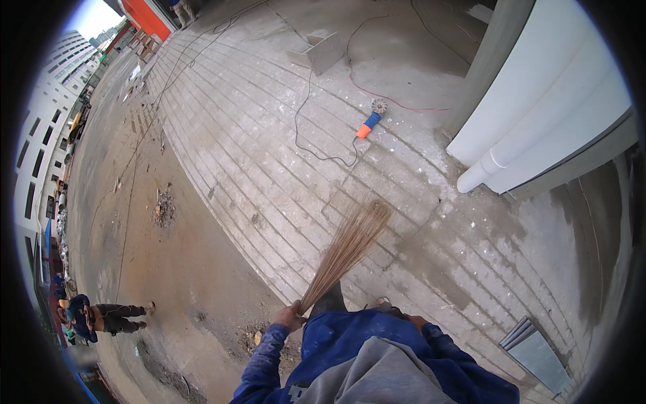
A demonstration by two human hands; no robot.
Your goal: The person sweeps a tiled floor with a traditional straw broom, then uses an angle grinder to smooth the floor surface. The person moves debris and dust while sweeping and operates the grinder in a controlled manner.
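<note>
My left hand [289, 316] is closed round the bound end of a stick broom [346, 246]. The broom's thin brown bristles fan out ahead of me and to the right, over the grooved concrete ramp [262, 161]. Close to my right side is my right hand [417, 322], partly hidden by my blue sleeve; its fingers do not show clearly. Farther ahead on the concrete lies a blue and orange angle grinder [369, 126] with a round disc head, its dark cord trailing off to the left.
A box-like tray [316, 54] stands on the concrete ahead. A white pipe [498, 158] runs down a pillar at the right. Flat grey panels [538, 350] lie at the lower right. Cables cross the ground. Another person [101, 316] stands on the dirt at the left.
</note>
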